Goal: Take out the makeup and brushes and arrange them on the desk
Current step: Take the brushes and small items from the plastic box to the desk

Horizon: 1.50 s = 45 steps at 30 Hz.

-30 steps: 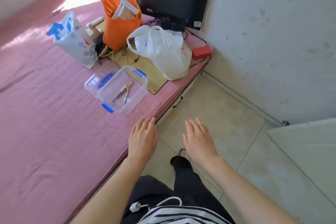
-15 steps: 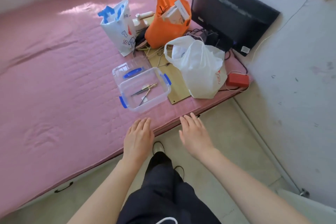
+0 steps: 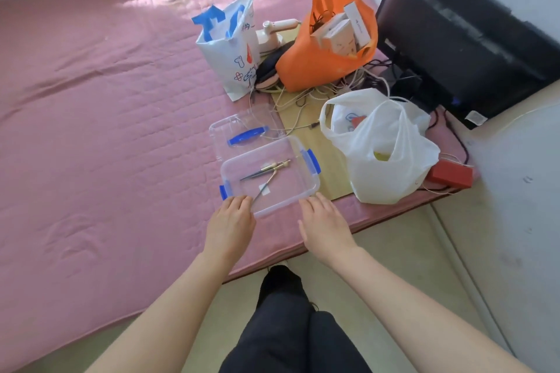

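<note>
Pink quilted mattress (image 3: 106, 130) covers most of the view. A black monitor (image 3: 463, 48) stands at its far right corner against the wall. Beside the monitor sits an orange bag (image 3: 318, 70) holding cartons. A white plastic bag (image 3: 385, 160) lies nearer, to the right.

The clear plastic box (image 3: 280, 209), with blue latches, sits open near the mattress edge, and its lid (image 3: 242, 124) lies just behind it. Two slender makeup implements (image 3: 266, 171) lie crossed on the box floor.

Left hand (image 3: 230, 224): fingers straight and close together, holding nothing, tips at the box's near left corner. One implement's lower end lies just beyond them, inside the wall.

Right hand (image 3: 324, 224): fingers likewise straight and empty, tips at the near right corner. Contact there cannot be confirmed.
</note>
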Available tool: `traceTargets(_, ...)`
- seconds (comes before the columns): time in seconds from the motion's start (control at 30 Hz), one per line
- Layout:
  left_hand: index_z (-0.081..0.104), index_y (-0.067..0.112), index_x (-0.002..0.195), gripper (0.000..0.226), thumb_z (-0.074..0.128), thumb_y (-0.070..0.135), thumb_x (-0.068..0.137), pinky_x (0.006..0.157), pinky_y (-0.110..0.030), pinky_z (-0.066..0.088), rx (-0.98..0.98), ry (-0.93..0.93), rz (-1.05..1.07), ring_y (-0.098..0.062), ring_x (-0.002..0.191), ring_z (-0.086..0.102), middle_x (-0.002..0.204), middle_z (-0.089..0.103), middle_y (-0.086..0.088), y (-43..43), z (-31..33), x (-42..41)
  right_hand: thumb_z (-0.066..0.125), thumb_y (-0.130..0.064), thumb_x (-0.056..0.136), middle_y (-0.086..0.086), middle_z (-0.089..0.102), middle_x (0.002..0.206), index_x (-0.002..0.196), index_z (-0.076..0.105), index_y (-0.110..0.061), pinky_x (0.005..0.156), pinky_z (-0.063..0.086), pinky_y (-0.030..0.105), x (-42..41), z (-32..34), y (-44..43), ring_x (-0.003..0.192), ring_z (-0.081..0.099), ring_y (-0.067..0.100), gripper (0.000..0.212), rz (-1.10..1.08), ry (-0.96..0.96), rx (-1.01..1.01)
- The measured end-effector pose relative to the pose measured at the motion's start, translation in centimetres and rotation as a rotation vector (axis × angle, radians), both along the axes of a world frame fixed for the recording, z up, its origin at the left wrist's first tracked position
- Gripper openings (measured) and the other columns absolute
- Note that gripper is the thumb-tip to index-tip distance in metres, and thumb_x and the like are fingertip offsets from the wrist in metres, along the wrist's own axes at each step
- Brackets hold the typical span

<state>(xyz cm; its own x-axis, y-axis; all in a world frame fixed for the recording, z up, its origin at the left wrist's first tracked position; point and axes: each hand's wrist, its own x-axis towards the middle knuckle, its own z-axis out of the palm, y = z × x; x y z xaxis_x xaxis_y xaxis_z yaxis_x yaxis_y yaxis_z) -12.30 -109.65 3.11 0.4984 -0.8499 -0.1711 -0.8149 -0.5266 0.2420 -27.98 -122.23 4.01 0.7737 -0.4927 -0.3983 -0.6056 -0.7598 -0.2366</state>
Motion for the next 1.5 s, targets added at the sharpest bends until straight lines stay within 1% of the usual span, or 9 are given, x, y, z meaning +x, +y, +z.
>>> traceTargets(0.13,0.066,0.006,0.096,0.023,0.068,-0.001,0.074,0.054,-0.035,0.05,0.055,0.047,0.011,-0.031,0.081,0.063,0.092,0.068,-0.007,-2.6,-3.4,3.1,0.037,-0.026,0.1,0.011,0.045,0.138,0.139,0.036,-0.006,0.112,0.029,0.036,3.4,-2.9,-2.2,0.134,0.034,0.028,0.044,-0.072,-0.005,0.137)
traceTargets(0.3,0.066,0.006,0.087,0.014,0.069,0.001,0.074,0.049,-0.033,0.043,0.118,0.108,0.051,-0.029,0.074,0.063,0.083,0.067,-0.006,-5.8,-8.1,5.1,0.041,-0.021,0.098,0.01,0.05,0.135,0.138,0.042,-0.008,0.103,0.038,0.035,7.6,-7.1,-4.4,0.125,0.044,0.025,0.042,-0.368,-0.043,0.477)
traceTargets(0.53,0.059,0.007,0.115,0.025,0.049,0.007,0.093,0.075,-0.035,0.046,0.198,0.15,0.11,-0.026,0.108,0.054,0.116,0.062,-0.006,-9.7,-15.5,7.3,0.044,-0.021,0.097,0.008,0.056,0.13,0.134,0.046,-0.008,0.096,0.04,0.031,11.7,-14.9,-7.1,0.121,0.05,0.024,0.039,-0.53,-0.015,0.615)
traceTargets(0.77,0.05,0.011,0.123,0.031,0.043,0.006,0.093,0.07,-0.033,0.037,0.321,0.18,0.198,-0.024,0.116,0.045,0.123,0.055,-0.004,-11.4,-23.6,8.6,0.047,-0.019,0.095,0.012,0.059,0.127,0.126,0.052,-0.003,0.094,0.04,0.031,13.9,-23.3,-8.8,0.119,0.052,0.031,0.036,-0.652,0.138,0.695)
traceTargets(0.93,0.039,0.011,0.137,0.046,0.041,0.002,0.091,0.086,-0.034,0.041,0.325,0.192,0.19,-0.024,0.126,0.039,0.136,0.048,-0.005,-12.2,-27.1,8.8,0.052,-0.022,0.092,0.017,0.066,0.114,0.11,0.064,-0.004,0.085,0.045,0.031,15.6,-27.9,-9.2,0.11,0.059,0.033,0.029,-0.722,0.199,0.727)
traceTargets(1.03,0.049,0.004,0.129,0.046,0.051,-0.004,0.083,0.084,-0.039,0.045,0.284,0.154,0.14,-0.031,0.118,0.048,0.125,0.056,-0.011,-12.2,-28.6,8.8,0.055,-0.03,0.089,0.017,0.071,0.099,0.097,0.069,-0.006,0.08,0.054,0.031,16.5,-30.4,-8.9,0.094,0.067,0.033,0.029,-0.843,0.165,0.734)
traceTargets(1.13,0.065,0.0,0.103,0.043,0.07,-0.008,0.061,0.06,-0.039,0.054,0.213,0.129,0.118,-0.036,0.087,0.065,0.094,0.067,-0.015,-11.8,-30.1,8.7,0.06,-0.033,0.086,0.018,0.071,0.096,0.097,0.071,-0.007,0.083,0.054,0.034,17.5,-31.6,-8.7,0.095,0.067,0.034,0.03,-0.921,0.136,0.688)
traceTargets(1.4,0.061,0.007,0.09,0.017,0.06,-0.003,0.077,0.065,-0.039,0.039,0.291,0.126,0.19,-0.035,0.084,0.053,0.09,0.06,-0.013,-12.2,-30.8,8.6,0.059,-0.036,0.089,0.01,0.067,0.113,0.105,0.064,-0.012,0.078,0.047,0.031,18.2,-31.8,-8.5,0.108,0.061,0.03,0.029,-0.874,0.233,0.461)
traceTargets(1.5,0.058,0.008,0.071,0.024,0.074,-0.006,0.059,0.051,-0.034,0.033,0.303,0.092,0.154,-0.033,0.065,0.053,0.07,0.057,-0.012,-12.4,-31.0,8.8,0.051,-0.031,0.092,0.012,0.065,0.115,0.106,0.062,-0.009,0.081,0.047,0.033,18.1,-31.5,-8.5,0.109,0.06,0.032,0.029,-0.861,0.247,0.449)
